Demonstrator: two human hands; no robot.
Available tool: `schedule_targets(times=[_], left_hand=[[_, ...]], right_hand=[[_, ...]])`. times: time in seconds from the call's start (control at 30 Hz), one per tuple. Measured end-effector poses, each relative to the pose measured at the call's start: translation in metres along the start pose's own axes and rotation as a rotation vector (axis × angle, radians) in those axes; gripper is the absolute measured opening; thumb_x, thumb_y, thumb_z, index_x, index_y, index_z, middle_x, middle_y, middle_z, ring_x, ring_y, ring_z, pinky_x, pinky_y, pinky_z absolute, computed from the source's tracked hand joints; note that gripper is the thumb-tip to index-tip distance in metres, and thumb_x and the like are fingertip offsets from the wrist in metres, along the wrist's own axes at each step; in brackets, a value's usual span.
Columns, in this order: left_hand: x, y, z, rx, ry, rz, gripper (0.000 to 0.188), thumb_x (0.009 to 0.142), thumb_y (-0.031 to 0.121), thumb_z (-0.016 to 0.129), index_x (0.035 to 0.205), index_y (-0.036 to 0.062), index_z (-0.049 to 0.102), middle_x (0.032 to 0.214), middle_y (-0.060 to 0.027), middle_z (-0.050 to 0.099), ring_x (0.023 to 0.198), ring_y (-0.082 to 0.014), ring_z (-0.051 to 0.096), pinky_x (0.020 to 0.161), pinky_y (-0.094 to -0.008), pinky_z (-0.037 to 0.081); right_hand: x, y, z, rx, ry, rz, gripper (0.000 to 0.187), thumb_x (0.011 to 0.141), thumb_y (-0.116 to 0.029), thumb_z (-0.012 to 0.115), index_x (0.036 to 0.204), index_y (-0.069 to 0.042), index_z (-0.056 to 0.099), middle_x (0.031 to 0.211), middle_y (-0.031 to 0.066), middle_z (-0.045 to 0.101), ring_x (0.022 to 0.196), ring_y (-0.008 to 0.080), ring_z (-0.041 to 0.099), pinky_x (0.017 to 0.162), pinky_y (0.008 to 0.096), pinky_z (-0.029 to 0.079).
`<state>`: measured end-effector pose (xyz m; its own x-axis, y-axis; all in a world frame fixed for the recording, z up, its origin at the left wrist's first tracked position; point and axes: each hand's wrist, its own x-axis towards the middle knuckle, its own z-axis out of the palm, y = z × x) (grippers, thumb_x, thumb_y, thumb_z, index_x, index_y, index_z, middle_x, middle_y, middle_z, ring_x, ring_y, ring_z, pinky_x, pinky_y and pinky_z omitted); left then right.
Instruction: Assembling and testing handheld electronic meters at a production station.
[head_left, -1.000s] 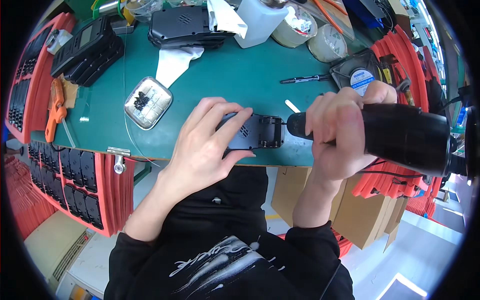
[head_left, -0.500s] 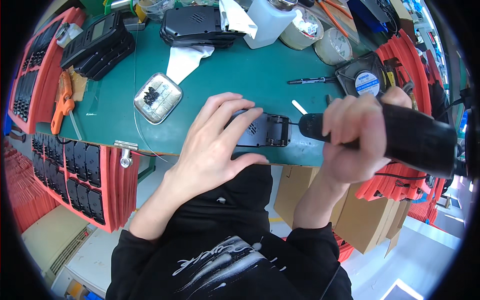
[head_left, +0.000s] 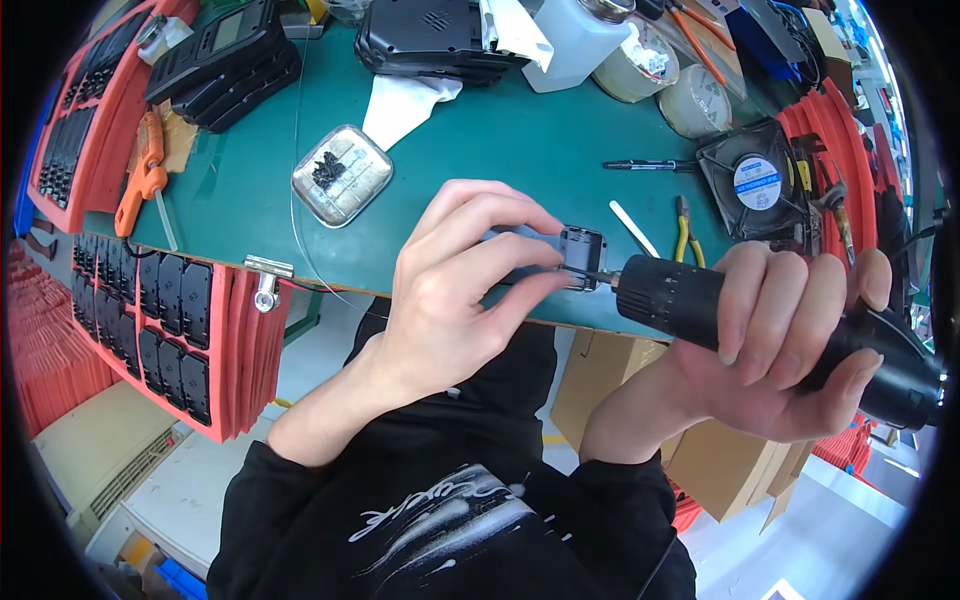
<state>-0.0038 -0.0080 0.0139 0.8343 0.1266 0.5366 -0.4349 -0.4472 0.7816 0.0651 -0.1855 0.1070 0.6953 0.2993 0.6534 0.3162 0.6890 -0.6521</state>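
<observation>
My right hand (head_left: 780, 330) is wrapped round a black electric screwdriver (head_left: 668, 300), which lies nearly level and points left. Its thin bit runs over the open end of a small black device (head_left: 585, 243) at the table's front edge. My left hand (head_left: 460, 285) arches over the rest of that device and hides most of it. The left thumb and a fingertip are closed together at the end of the bit; anything pinched there is too small to make out. A metal tin (head_left: 350, 195) holding small black screws (head_left: 328, 170) sits left of my left hand.
Beyond my right hand lie yellow-handled pliers (head_left: 684, 235), a white stick (head_left: 632, 226), a black marker (head_left: 650, 165) and a fan (head_left: 750, 185). An orange glue gun (head_left: 145, 180) and stacked black devices (head_left: 225, 75) are at left. A white bottle (head_left: 575, 45) stands at the back.
My left hand was spread over the device; its thumb and fingers have now come together at the bit. The screwdriver has tilted, its bit reaching over the device. The whole view has shifted slightly.
</observation>
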Motion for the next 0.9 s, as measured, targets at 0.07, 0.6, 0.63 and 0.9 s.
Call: schedule_targets(times=[0.07, 0.6, 0.63, 0.9], left_hand=[[-0.001, -0.001, -0.002, -0.006, 0.0, 0.007, 0.028, 0.065, -0.003, 0.088, 0.089, 0.0026, 0.076, 0.108, -0.0074, 0.072, 0.107, -0.0285, 0.065, 0.089, -0.0384, 0.054], [-0.002, -0.008, -0.034, 0.276, 0.034, 0.005, 0.021, 0.068, -0.004, 0.086, 0.085, 0.0026, 0.075, 0.107, -0.0069, 0.073, 0.107, -0.0275, 0.066, 0.092, -0.0381, 0.053], [0.0, -0.013, -0.048, 0.4, 0.065, 0.003, 0.021, 0.069, -0.004, 0.086, 0.085, 0.0029, 0.075, 0.107, -0.0068, 0.073, 0.107, -0.0276, 0.066, 0.093, -0.0385, 0.053], [0.014, -0.029, -0.094, 0.73, 0.07, -0.093, 0.026, 0.07, 0.006, 0.088, 0.094, 0.0034, 0.078, 0.114, -0.0095, 0.071, 0.118, -0.0351, 0.062, 0.098, -0.044, 0.052]], right_hand=[[0.0, 0.001, 0.001, 0.008, -0.003, 0.009, 0.035, 0.1, -0.028, 0.062, 0.121, -0.005, 0.045, 0.069, -0.0001, 0.055, 0.056, 0.0105, 0.054, 0.058, 0.0256, 0.047], [-0.004, -0.003, 0.001, -0.003, 0.039, -0.018, 0.036, 0.098, -0.025, 0.063, 0.121, -0.005, 0.044, 0.069, 0.0001, 0.055, 0.057, 0.0106, 0.055, 0.059, 0.0251, 0.048], [-0.004, -0.003, -0.002, 0.002, 0.042, -0.021, 0.036, 0.098, -0.025, 0.063, 0.121, -0.005, 0.044, 0.069, 0.0001, 0.055, 0.057, 0.0106, 0.055, 0.059, 0.0251, 0.048], [-0.018, -0.007, -0.017, -0.15, 0.022, 0.009, 0.035, 0.1, -0.021, 0.057, 0.127, -0.005, 0.044, 0.069, 0.0006, 0.053, 0.056, 0.0111, 0.051, 0.059, 0.0273, 0.045]])
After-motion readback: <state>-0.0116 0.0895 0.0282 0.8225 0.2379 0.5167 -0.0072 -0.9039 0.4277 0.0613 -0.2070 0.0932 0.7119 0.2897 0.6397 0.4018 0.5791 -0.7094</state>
